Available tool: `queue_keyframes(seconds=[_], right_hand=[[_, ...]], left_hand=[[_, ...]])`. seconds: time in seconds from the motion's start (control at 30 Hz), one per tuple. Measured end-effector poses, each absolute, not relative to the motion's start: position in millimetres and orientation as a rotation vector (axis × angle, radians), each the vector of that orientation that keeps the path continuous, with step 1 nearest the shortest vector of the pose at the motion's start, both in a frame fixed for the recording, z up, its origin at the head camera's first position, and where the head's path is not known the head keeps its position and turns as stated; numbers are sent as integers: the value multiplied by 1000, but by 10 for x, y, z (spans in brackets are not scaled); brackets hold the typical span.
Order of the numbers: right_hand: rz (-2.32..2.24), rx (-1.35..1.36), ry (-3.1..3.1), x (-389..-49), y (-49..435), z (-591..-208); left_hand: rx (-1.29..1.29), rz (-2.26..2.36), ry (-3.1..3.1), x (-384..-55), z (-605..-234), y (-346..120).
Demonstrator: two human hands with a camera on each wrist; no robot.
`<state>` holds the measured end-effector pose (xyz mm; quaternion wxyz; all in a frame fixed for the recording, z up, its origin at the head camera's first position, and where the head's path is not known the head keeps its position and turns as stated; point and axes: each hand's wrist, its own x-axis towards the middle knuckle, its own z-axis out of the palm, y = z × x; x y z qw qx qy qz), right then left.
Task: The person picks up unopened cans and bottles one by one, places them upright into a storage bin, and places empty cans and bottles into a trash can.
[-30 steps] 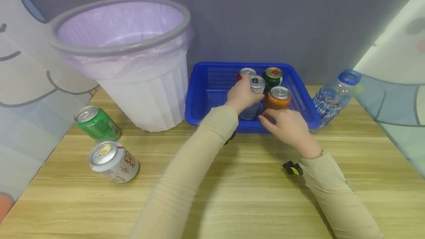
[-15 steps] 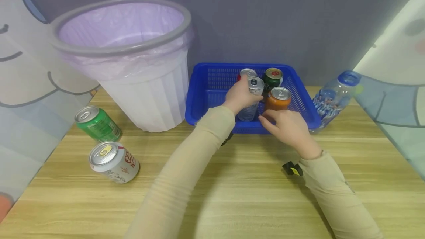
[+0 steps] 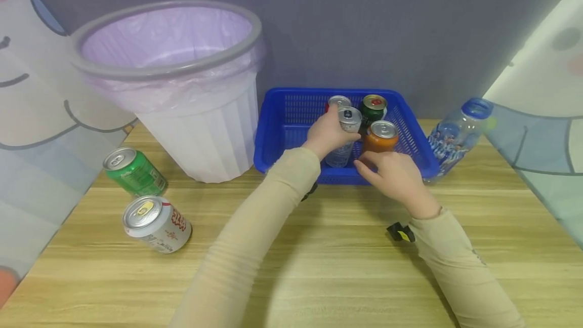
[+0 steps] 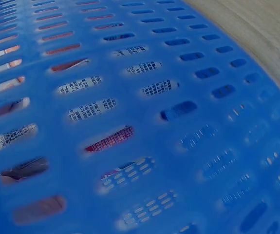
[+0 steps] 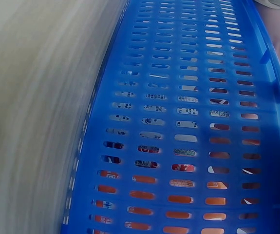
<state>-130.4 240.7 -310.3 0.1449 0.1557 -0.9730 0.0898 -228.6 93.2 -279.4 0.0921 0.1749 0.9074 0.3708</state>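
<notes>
My left hand point(image 3: 329, 131) holds a tall, slim, pale can point(image 3: 339, 156) with a silver lid, upright in the front middle of the blue basket point(image 3: 278, 138). Bent over the front rim, my right hand point(image 3: 395, 173) is close against an orange can point(image 3: 381, 138); most of its fingers are hidden, and I cannot tell whether they grip it. Behind these stand a red can with a silver top point(image 3: 339, 100) and a dark green can point(image 3: 373, 109). Both wrist views face the basket's slotted wall point(image 4: 130, 107), with printed can sides showing through.
A white bin point(image 3: 205, 125) with a purple liner stands left of the basket. On the table's left are a green can point(image 3: 138, 175) and a white can point(image 3: 159, 224). A clear bottle with a blue cap point(image 3: 457, 135) leans beside the basket's right end. A grey wall is behind.
My left hand and the slim can have shifted very slightly to the left and toward me. The right hand and the other cans keep their places.
</notes>
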Motion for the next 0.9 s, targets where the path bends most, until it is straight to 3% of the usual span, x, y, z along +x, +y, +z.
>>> queue_keyframes(seconds=[0.9], right_hand=[[252,436,-2808,-1347,2409,-3096]], left_hand=[[611,1042,2499,-2186,-2942,581]])
